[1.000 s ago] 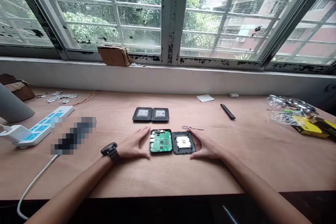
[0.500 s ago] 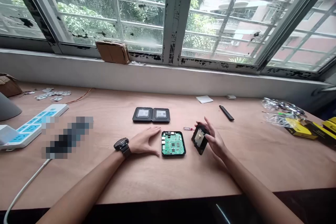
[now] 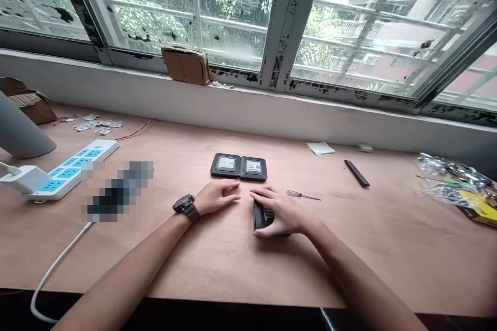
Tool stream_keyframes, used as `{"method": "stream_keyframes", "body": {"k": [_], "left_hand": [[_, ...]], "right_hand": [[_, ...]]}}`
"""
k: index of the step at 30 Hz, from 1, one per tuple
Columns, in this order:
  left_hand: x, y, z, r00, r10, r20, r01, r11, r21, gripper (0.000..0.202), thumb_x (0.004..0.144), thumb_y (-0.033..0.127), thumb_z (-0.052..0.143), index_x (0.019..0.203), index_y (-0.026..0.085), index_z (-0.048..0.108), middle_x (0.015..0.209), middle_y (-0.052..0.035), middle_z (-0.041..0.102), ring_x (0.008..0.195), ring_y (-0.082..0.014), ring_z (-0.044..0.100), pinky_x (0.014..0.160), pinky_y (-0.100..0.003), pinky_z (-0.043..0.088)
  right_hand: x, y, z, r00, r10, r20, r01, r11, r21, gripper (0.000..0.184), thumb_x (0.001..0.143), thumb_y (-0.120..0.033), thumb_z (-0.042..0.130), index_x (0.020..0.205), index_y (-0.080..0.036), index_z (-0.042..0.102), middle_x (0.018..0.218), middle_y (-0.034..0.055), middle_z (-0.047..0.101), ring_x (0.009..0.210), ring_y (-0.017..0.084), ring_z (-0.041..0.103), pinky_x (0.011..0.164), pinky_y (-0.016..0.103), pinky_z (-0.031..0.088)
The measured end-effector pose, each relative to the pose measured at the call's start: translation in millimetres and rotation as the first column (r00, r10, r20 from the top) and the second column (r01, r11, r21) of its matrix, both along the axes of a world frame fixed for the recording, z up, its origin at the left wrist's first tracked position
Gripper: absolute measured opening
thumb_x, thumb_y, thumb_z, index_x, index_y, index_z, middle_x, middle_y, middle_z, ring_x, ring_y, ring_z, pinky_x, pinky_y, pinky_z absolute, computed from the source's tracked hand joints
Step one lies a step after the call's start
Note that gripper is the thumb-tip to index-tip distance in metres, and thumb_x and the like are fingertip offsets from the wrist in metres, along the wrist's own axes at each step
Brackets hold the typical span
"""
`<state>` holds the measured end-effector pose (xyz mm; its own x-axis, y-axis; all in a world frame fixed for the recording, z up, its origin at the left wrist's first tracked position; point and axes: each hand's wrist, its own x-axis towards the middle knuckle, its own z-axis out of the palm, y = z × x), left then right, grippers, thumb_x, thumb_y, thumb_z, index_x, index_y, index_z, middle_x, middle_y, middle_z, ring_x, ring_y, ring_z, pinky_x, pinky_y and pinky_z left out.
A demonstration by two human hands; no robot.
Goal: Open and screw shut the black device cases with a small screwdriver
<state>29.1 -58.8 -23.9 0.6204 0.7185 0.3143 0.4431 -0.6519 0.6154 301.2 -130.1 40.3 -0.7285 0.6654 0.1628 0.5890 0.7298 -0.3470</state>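
Main thing: a black case [image 3: 262,216] lay on the tabletop [image 3: 388,253] in front of the person, mostly under the right hand [image 3: 280,212]. Its long axis seemed to run toward and away from the person, though the fingers hid much of it.
Right hand: curved over the case, fingers across its top and thumb at its near edge, holding it.
Left hand: the left hand [image 3: 217,197] lay open, palm down, fingertips pointing toward the case, near it but not touching.
Change: earlier, a green circuit board and a black lid had lain apart; now only one black shape showed, with no green visible.
Counts: two square black boxes [image 3: 225,165] sat side by side, touching, beyond the hands. There was one small screwdriver [image 3: 303,195] to the right, one watch [image 3: 184,205] on the left wrist, and one power strip [image 3: 66,176] at far left.
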Motion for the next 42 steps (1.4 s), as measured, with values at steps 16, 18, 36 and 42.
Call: {"method": "stream_keyframes", "body": {"k": [16,18,36,42], "left_hand": [[-1,-1,-1.2,0.999,0.008,-0.049,-0.007,0.999,0.032,0.044,0.097,0.046,0.063,0.136,0.024,0.063,0.132,-0.0065,0.068,0.119,-0.0251,0.064,0.105,-0.037,0.047],[-1,-1,-0.6,0.999,0.007,-0.046,-0.006,0.999,0.034,0.044,0.097,0.046,0.062,0.135,0.024,0.063,0.133,-0.0066,0.067,0.12,-0.0255,0.063,0.105,-0.037,0.047],[20,-26,8.8,0.993,0.031,-0.118,-0.002,0.971,0.238,0.048,0.099,0.045,0.059,0.142,0.021,0.055,0.148,-0.0115,0.054,0.129,-0.0285,0.058,0.107,-0.044,0.048],[62,-79,2.8,0.961,-0.159,-0.228,0.254,0.838,0.482,0.052,0.097,0.054,0.06,0.135,0.018,0.06,0.145,-0.0146,0.057,0.134,-0.0352,0.053,0.114,-0.053,0.042]], "right_hand": [[5,-3,-19.1,0.993,-0.053,0.105,0.047,0.997,0.058,0.102,0.077,-0.077,0.066,0.154,-0.015,0.041,0.15,0.0182,0.05,0.135,0.04,0.045,0.109,0.055,0.044],[6,-4,-19.4,0.994,-0.053,0.096,0.048,0.998,0.049,0.103,0.076,-0.078,0.065,0.154,-0.017,0.04,0.15,0.0178,0.05,0.135,0.04,0.045,0.11,0.055,0.043],[82,-42,-42.1,0.974,-0.225,-0.013,0.225,0.974,0.004,0.116,0.074,-0.069,0.075,0.163,-0.027,0.014,0.166,0.0152,0.025,0.15,0.04,0.028,0.119,0.06,0.032],[79,-45,-51.4,0.976,-0.212,-0.04,0.212,0.977,0.006,0.106,0.081,-0.062,0.073,0.163,-0.026,0.014,0.168,0.0153,0.017,0.152,0.039,0.022,0.119,0.059,0.031]]}}
